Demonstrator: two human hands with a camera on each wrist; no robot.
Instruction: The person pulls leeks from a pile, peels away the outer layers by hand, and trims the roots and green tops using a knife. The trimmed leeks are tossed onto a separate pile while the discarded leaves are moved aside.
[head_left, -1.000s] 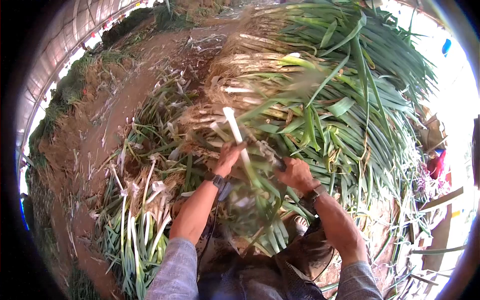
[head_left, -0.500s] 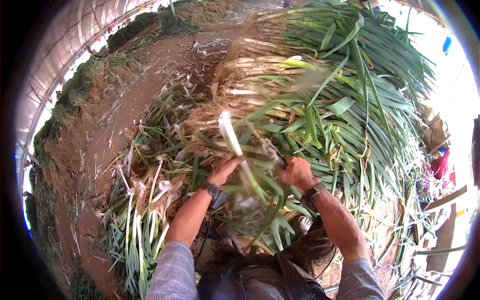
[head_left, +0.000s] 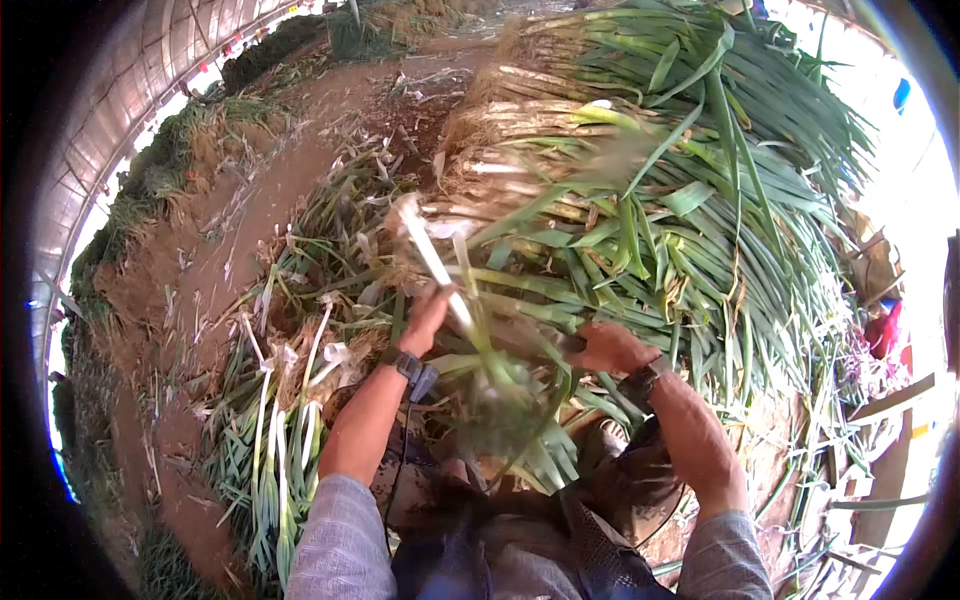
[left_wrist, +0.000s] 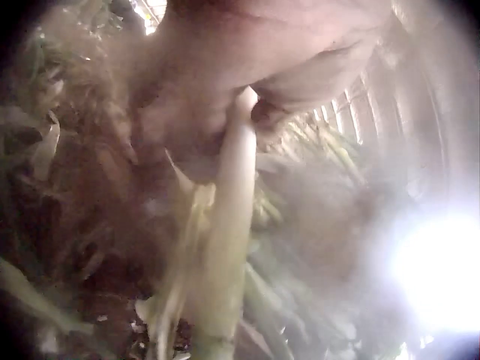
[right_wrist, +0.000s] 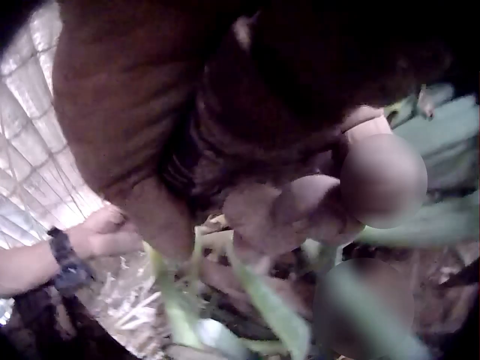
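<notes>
My left hand [head_left: 428, 318] grips a leek [head_left: 430, 250] below its white root end, which tilts up and to the left. In the left wrist view, the pale leek shaft [left_wrist: 232, 172] runs down from the hand [left_wrist: 300, 45]. A second pale strip [head_left: 462, 262] stands beside the shaft. The leek's green leaves [head_left: 510, 400] hang blurred between my knees. Off to the right, my right hand [head_left: 615, 348] curls round the dark handle of a tool, whose working end is a brownish blur. Dark and partly hidden, that hand [right_wrist: 127, 112] fills the right wrist view.
A large pile of untrimmed leeks [head_left: 700, 230] lies ahead and to the right, roots facing left. At my left lies a bunch of white-stemmed leeks [head_left: 275, 460]. Leaf scraps [head_left: 340, 225] heap beyond it, next to bare soil [head_left: 235, 230].
My left hand and the leek have moved left, and the root end leans further left. My right hand has shifted slightly right and down. A pale strip now shows apart from the shaft.
</notes>
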